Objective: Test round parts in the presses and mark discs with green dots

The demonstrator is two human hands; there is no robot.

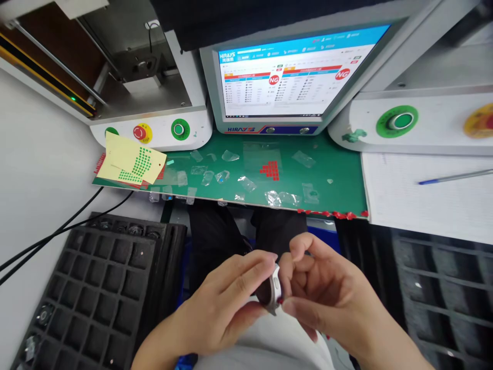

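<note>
Grip: both hands pinch one small part; left hand [227,303] has thumb and fingers closed round its lower side, right hand [327,293] closes fingertips on its upper edge.
Part: small silver-rimmed piece [272,293] with a dark face, held between the hands, well below the green mat [339,190] and over the lap.
Handling: looks light, stiff and smooth, likely slippery on the face; I judge the rim the safer hold, since the face may mark or scratch.
Left tray: black compartment tray [96,288] left of the part; most cells look bare, a few along its far and left edges hold small round pieces.
Right tray: dark tray [442,288] right of the part; contents too blurred to tell.
Mat: on the bench beyond the part, strewn with clear film scraps [246,182] and a red dot sheet [271,169].
Monitor: screen [292,72] behind the mat shows two red NG marks.
</note>
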